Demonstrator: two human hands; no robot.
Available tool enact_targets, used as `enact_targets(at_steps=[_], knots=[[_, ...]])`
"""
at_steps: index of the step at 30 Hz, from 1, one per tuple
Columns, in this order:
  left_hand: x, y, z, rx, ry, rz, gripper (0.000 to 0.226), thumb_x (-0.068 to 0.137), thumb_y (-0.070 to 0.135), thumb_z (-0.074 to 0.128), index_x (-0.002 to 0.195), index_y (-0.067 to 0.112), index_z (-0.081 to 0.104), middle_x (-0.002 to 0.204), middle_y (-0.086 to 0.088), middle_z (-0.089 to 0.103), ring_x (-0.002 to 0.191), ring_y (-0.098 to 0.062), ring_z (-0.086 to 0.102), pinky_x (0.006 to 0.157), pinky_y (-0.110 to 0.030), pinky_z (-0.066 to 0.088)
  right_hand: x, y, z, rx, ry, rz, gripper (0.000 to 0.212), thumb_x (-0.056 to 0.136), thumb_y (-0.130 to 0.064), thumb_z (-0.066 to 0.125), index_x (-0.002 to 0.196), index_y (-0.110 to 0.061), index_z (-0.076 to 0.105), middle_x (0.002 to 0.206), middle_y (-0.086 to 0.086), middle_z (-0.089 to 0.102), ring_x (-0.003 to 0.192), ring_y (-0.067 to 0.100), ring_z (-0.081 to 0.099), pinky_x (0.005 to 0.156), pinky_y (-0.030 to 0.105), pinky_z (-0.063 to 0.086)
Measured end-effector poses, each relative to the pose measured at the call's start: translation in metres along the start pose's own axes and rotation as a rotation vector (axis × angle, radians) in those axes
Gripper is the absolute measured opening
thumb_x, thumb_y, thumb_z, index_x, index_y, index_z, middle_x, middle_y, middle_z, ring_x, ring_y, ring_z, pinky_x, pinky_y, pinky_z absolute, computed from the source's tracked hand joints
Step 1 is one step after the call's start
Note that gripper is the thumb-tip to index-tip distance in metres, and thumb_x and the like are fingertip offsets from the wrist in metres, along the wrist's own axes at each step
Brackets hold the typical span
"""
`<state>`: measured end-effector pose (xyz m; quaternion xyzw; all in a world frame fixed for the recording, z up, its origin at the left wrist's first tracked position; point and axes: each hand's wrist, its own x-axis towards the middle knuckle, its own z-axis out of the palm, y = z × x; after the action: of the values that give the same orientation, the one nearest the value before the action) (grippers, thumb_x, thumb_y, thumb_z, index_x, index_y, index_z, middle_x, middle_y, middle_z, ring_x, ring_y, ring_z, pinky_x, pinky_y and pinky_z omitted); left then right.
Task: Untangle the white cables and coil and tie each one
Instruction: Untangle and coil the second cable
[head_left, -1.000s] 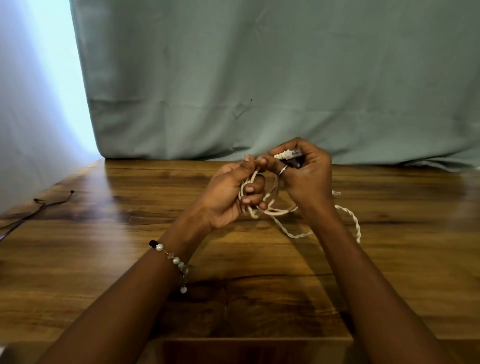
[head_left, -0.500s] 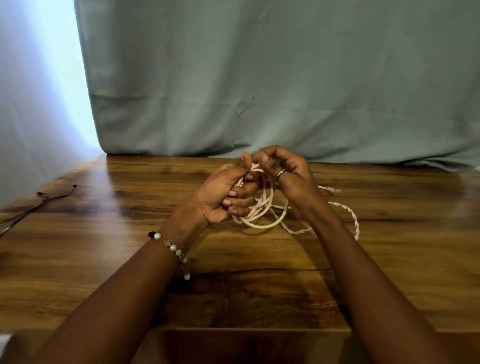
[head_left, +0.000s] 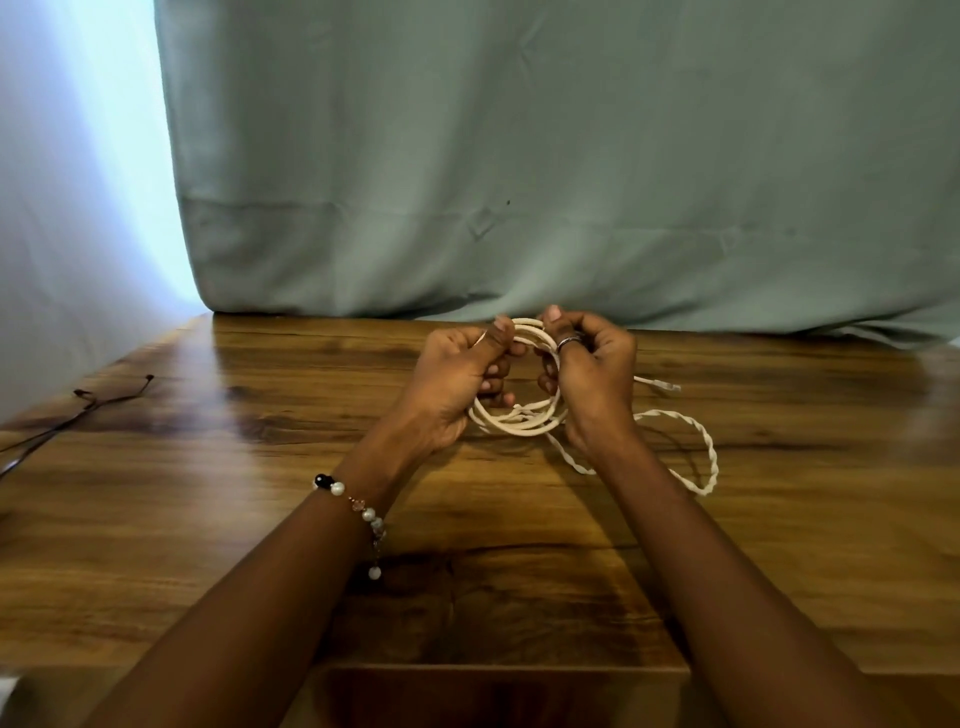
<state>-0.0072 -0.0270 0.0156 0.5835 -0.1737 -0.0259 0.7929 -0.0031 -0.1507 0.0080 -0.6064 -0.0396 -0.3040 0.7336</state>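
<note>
A coil of white cable (head_left: 519, 418) is held upright just above the wooden table (head_left: 260, 493), between both hands. My left hand (head_left: 457, 384) grips the coil's left side, thumb on its top. My right hand (head_left: 592, 374) grips the right side, thumb up, a ring on one finger. A white plug end (head_left: 665, 385) sticks out to the right behind my right hand. A twisted pair of white cables (head_left: 701, 457) trails over the table to the right, and its near part runs under my right wrist.
A thin black cable (head_left: 78, 415) lies at the table's left edge. A grey-green curtain (head_left: 519, 182) hangs along the table's far edge. A beaded bracelet (head_left: 358, 512) is on my left wrist.
The plug end that my right hand held up a second ago now hangs out behind it. Both hands have spread apart a little and hold the loops as one round coil.
</note>
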Motion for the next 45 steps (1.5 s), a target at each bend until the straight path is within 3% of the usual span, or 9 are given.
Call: enact_targets(at_steps=[3,10,14,21,25,28,34,38,45], knots=[[0.001,-0.001,0.002,-0.007,0.111,0.019,0.042,0.093,0.039,0.056,0.072,0.003,0.064,0.046,0.003,0.036,0.037,-0.007,0.031,0.038,-0.018,0.030,-0.002,0.005,0.004,0.033,-0.005,0.030,0.017,0.093,-0.023,0.061,0.087,-0.010,0.069,0.078,0.016,0.065,0.067,0.028,0.057,0.059,0.039,0.051],[0.001,0.003,-0.001,0.018,0.122,0.028,0.042,0.096,0.042,0.051,0.073,0.007,0.058,0.048,0.003,0.037,0.037,-0.007,0.031,0.034,-0.016,0.028,-0.005,0.005,0.002,-0.252,-0.037,-0.185,0.017,0.099,-0.018,0.046,0.095,-0.017,0.062,0.089,0.002,0.068,0.077,0.015,0.065,0.071,0.039,0.056],[-0.001,0.003,0.000,0.230,0.091,0.049,0.043,0.099,0.043,0.044,0.069,0.012,0.051,0.047,0.005,0.036,0.040,-0.010,0.027,0.037,-0.018,0.023,-0.002,0.002,-0.011,-0.535,-0.234,-0.498,0.027,0.099,-0.023,0.042,0.111,-0.015,0.065,0.101,-0.004,0.070,0.093,0.011,0.065,0.080,0.037,0.054],[-0.004,0.007,-0.006,0.193,0.146,0.061,0.048,0.095,0.044,0.053,0.057,0.014,0.054,0.048,0.002,0.036,0.037,-0.009,0.028,0.038,-0.017,0.024,0.002,0.007,-0.015,-0.811,-0.583,-0.610,0.042,0.099,-0.034,0.037,0.130,-0.010,0.051,0.120,0.009,0.062,0.103,0.016,0.057,0.081,0.023,0.041],[-0.002,0.007,-0.001,0.154,0.268,0.077,0.041,0.089,0.041,0.063,0.070,0.005,0.057,0.047,0.002,0.037,0.038,-0.011,0.032,0.039,-0.020,0.029,-0.011,0.010,-0.003,-0.741,-0.343,-0.708,0.022,0.093,-0.005,0.046,0.110,0.000,0.059,0.094,0.013,0.063,0.079,0.004,0.044,0.067,0.000,0.028],[-0.001,0.007,0.004,0.022,0.325,0.073,0.046,0.087,0.042,0.065,0.056,0.013,0.049,0.046,0.002,0.039,0.038,-0.012,0.034,0.039,-0.022,0.036,-0.018,0.013,0.010,-0.653,-0.081,-0.639,0.019,0.090,-0.005,0.044,0.093,0.003,0.061,0.076,0.012,0.060,0.067,0.013,0.047,0.057,0.013,0.025],[0.000,0.004,0.007,-0.032,0.185,0.017,0.045,0.096,0.046,0.048,0.069,0.012,0.055,0.048,0.005,0.043,0.041,-0.008,0.038,0.042,-0.021,0.038,-0.017,0.011,0.016,-0.589,0.120,-0.463,0.031,0.094,-0.020,0.037,0.093,-0.002,0.063,0.075,0.006,0.062,0.067,0.018,0.052,0.056,0.027,0.027],[0.002,0.002,0.003,-0.013,0.226,-0.031,0.045,0.097,0.049,0.044,0.074,0.012,0.051,0.047,0.005,0.040,0.038,-0.009,0.036,0.042,-0.024,0.036,-0.014,0.010,0.009,-0.481,-0.098,-0.382,0.029,0.101,-0.020,0.039,0.111,-0.007,0.063,0.091,0.001,0.064,0.082,0.014,0.059,0.071,0.029,0.047],[0.003,0.011,-0.010,-0.063,0.334,-0.021,0.039,0.094,0.028,0.049,0.059,0.015,0.040,0.044,0.005,0.027,0.034,-0.007,0.020,0.036,-0.013,0.019,-0.010,0.010,-0.002,-0.573,-0.437,-0.410,0.046,0.097,-0.025,0.038,0.136,-0.004,0.048,0.122,0.013,0.059,0.107,0.018,0.056,0.090,0.026,0.044]])
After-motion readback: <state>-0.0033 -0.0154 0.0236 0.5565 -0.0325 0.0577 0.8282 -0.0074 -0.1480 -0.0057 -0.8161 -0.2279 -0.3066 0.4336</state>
